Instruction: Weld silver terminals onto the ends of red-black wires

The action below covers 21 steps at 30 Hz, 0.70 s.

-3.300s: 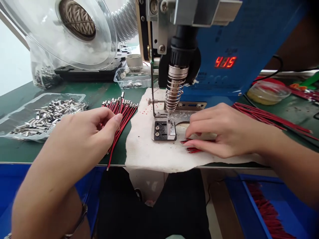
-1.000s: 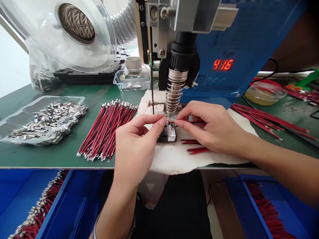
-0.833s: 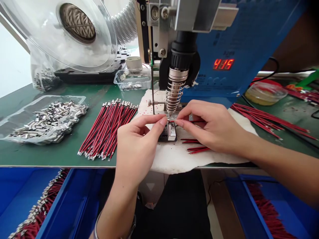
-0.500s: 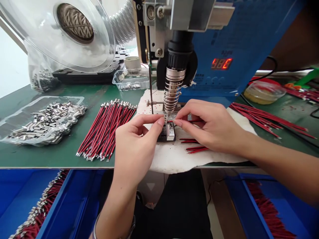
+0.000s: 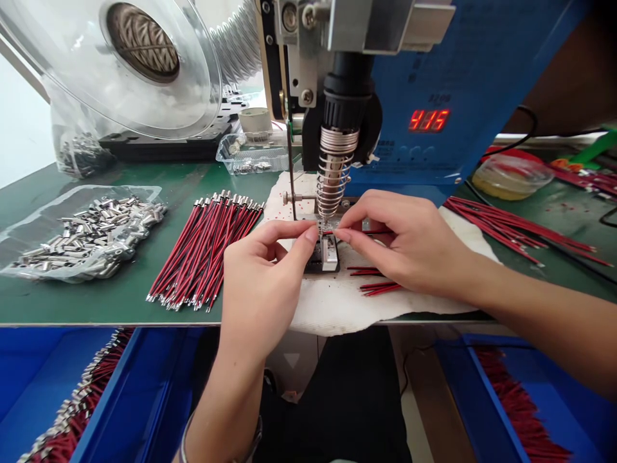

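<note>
My left hand is pinched, thumb and forefinger meeting at the small metal fixture under the soldering iron's coiled tip; what it pinches is too small to name. From the other side, my right hand pinches a short red-and-black wire and holds its end at the same spot. A few loose wires lie on the white cloth just below that hand. A bundle of red-and-black wires with metal ends rests on the green mat, left of my left hand.
A plastic bag of small metal terminals lies at the far left. Long red wires fan out at the right. The blue machine shows a red readout. Blue bins below the table edge hold finished wires. A clear reel stands back left.
Since 3.3 s ago my left hand left the wire bundle and my right hand lifted off the cloth; both came together at the fixture. Over the last second they have held nearly still.
</note>
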Each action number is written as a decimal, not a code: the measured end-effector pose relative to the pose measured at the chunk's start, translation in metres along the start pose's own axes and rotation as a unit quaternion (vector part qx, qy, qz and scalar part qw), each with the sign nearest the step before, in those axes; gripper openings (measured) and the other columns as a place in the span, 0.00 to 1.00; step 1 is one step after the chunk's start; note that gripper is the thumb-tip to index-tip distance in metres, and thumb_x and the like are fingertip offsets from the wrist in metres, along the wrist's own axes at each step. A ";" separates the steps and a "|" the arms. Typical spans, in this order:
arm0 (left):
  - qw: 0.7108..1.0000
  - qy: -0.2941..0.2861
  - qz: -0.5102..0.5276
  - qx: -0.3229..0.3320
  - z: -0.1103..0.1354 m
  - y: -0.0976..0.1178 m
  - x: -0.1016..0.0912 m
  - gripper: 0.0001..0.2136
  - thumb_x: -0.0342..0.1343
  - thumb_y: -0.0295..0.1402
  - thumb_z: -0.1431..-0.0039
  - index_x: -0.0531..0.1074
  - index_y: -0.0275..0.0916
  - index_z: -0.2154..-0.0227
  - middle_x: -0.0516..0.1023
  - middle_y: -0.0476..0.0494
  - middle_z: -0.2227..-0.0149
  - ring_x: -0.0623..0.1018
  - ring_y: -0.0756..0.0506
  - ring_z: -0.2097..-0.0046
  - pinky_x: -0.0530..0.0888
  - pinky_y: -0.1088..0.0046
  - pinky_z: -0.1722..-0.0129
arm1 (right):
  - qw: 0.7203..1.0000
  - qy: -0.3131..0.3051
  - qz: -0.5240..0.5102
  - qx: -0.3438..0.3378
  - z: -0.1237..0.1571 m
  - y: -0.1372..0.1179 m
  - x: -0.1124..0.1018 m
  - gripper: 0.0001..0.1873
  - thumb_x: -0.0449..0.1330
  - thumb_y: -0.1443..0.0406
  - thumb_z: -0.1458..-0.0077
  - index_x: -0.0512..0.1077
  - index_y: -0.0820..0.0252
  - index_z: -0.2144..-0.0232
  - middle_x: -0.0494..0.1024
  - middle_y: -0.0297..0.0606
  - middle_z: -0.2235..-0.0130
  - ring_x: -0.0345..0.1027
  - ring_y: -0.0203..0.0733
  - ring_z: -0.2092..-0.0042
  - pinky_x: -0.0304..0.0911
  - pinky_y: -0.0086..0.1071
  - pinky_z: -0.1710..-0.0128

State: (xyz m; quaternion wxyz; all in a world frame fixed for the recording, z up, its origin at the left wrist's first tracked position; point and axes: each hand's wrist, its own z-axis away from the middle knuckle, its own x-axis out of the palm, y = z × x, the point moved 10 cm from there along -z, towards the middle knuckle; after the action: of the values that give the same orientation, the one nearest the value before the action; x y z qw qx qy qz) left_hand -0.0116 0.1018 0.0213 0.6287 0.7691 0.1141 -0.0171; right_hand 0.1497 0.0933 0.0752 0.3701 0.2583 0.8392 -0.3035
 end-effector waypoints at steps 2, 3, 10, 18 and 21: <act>1.000 -0.001 0.002 -0.001 0.000 -0.001 0.000 0.09 0.69 0.41 0.44 0.85 0.43 0.66 0.83 0.45 0.69 0.78 0.47 0.71 0.68 0.75 0.77 | 1.000 0.001 0.003 0.000 0.000 0.000 0.000 0.06 0.60 0.63 0.34 0.75 0.58 0.64 0.78 0.35 0.67 0.65 0.36 0.71 0.58 0.33 0.71; 1.000 -0.001 0.003 -0.002 0.000 -0.001 0.000 0.09 0.69 0.41 0.44 0.85 0.43 0.66 0.83 0.45 0.69 0.78 0.47 0.71 0.68 0.75 0.77 | 1.000 0.001 0.004 0.000 0.000 0.000 0.000 0.06 0.60 0.63 0.34 0.75 0.58 0.64 0.78 0.35 0.67 0.65 0.36 0.71 0.58 0.33 0.71; 1.000 0.004 0.010 -0.004 0.000 -0.001 -0.001 0.08 0.69 0.40 0.45 0.85 0.44 0.67 0.84 0.46 0.68 0.78 0.48 0.70 0.69 0.75 0.75 | 1.000 0.007 0.005 -0.003 0.000 -0.001 -0.001 0.06 0.61 0.64 0.34 0.75 0.59 0.64 0.78 0.34 0.67 0.63 0.34 0.73 0.58 0.32 0.71; 1.000 -0.001 0.007 0.001 0.001 0.000 0.000 0.07 0.69 0.41 0.45 0.85 0.45 0.67 0.84 0.47 0.69 0.77 0.49 0.71 0.69 0.76 0.75 | 1.000 0.006 -0.008 0.015 0.000 0.000 0.000 0.06 0.60 0.65 0.35 0.75 0.59 0.65 0.78 0.34 0.67 0.66 0.36 0.71 0.58 0.33 0.69; 1.000 0.003 0.008 -0.003 0.001 -0.001 -0.001 0.06 0.69 0.40 0.44 0.85 0.46 0.67 0.84 0.47 0.68 0.77 0.49 0.71 0.69 0.76 0.75 | 1.000 0.006 -0.010 0.022 0.000 0.001 0.000 0.06 0.60 0.65 0.34 0.75 0.59 0.65 0.77 0.34 0.68 0.65 0.35 0.72 0.58 0.33 0.70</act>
State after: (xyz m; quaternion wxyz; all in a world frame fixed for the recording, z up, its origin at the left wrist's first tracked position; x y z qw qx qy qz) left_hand -0.0129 0.1006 0.0205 0.6310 0.7679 0.1100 -0.0098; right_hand 0.1502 0.0933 0.0747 0.3561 0.2597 0.8370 -0.3244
